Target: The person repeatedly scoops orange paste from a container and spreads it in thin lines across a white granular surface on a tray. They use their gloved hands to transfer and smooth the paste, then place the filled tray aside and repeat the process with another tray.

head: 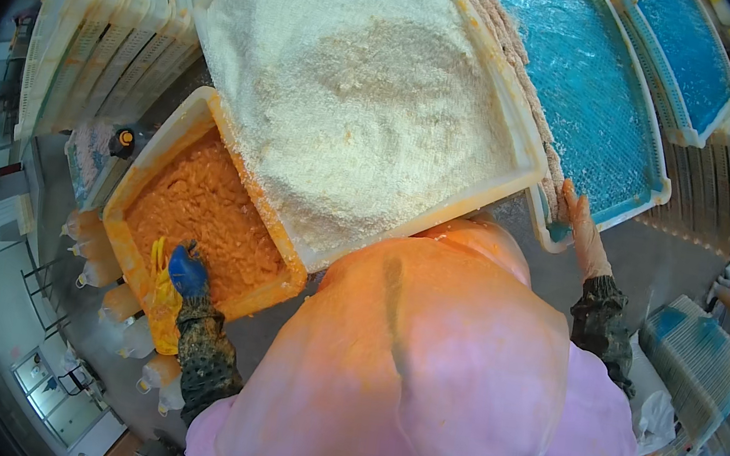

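Note:
My left hand point(188, 272), in a blue glove, is curled over the near edge of a tub point(119, 223) of wet orange mixture point(202, 206); whether its fingers hold anything is hidden. A yellow rubber glove point(163, 312) hangs over the tub's rim beside it. My right hand point(582, 232), in a thin pale glove, has its fingers against the near end of a row of long crumb-coated strips point(521, 68). Those strips lie along the left side of a blue-meshed tray point(590, 92). Between my hands stands a large white bin point(435, 218) filled with pale crumbs point(352, 115).
Stacked white plastic trays point(113, 36) rise at the left, and another stack point(723, 185) stands at the right under a blue-lined tray point(688, 56). Several plastic jugs point(120, 302) sit on the floor at left. More stacked trays point(700, 362) stand to the lower right.

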A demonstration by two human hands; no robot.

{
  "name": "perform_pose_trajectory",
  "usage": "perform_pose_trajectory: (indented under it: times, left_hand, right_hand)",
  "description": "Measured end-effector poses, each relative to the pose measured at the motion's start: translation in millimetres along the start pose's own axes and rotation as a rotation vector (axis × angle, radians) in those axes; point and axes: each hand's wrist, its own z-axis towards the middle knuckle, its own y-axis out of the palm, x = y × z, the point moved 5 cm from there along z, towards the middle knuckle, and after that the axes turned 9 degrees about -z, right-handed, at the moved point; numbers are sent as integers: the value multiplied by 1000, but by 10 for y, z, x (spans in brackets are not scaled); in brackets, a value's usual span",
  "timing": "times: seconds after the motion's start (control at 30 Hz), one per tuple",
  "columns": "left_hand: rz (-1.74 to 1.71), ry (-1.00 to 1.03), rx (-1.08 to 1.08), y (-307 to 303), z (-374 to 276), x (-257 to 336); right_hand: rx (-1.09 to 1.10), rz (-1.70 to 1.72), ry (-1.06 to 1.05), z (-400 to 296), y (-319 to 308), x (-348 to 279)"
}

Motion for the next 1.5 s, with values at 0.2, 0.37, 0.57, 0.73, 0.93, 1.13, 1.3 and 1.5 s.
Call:
perform_pose_trajectory:
  times: [0.2,0.37,0.57,0.73,0.93,1.13,1.3,1.5]
  left_hand:
    - [-1454,-457,-46,413,305,-1243]
    - [-1725,-426,-437,364,424,-1124]
    - [-1882,-500,-628,153,604,-634]
    - [-1985,-432,-789,529,402,-86]
    - [-1214,-474,13,483,-156,772]
    - [-1017,-293,28,427,-103,1110]
    - [-1101,-305,47,502,-40,895]
    - [-1143,-378,20,488,20,948]
  right_hand:
    - [352,-106,13,59,-299,381]
    - [410,-635,70,-164,-310,91]
    - [416,-704,-52,-87,-232,133]
    - [460,-592,-66,-142,-218,177]
    - [442,-721,-50,-79,-177,193]
    - [532,-943,-206,-120,-125,141]
    - [583,-620,-175,-119,-126,80]
    - [479,-518,88,98,-85,28]
